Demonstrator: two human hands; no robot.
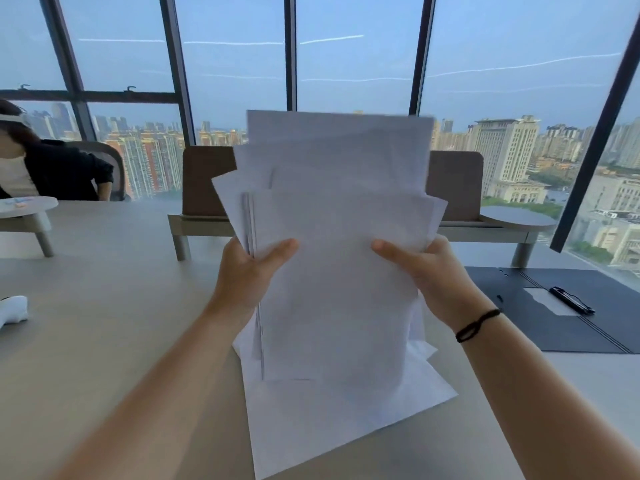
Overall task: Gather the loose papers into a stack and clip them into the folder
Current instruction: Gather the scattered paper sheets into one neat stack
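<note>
Head view
Papers (339, 258): white sheets, unevenly fanned, held upright in front of the camera; top edges staggered, lower edges out of line.
Loose sheets (346, 420): more white paper lying flat on the surface under the held bundle, corners skewed.
Left hand (247, 275): closed on the left edge of the papers, thumb across the front sheet, fingers hidden behind.
Right hand (433, 271): closed on the right edge of the papers, thumb across the front, fingers hidden behind.
Wristband (476, 325): black cord on the right wrist.
Folder (540, 327): dark, lying open and flat on the surface to the right of the papers, apart from them.
Clip (571, 300): black bar on the folder's inner face, with a white slip just beside it.
Surface (104, 323): pale grey, wide; bears the loose sheets and the folder.
White object (14, 308): at the left edge of the surface, cut off by the frame; kind unclear.
Chairs (204, 181): brown-backed, at the far side of the surface.
Seated person (52, 171): far left, dark jacket over a white top.
Windows (346, 57): full height, dark frames, city towers beyond.
</note>
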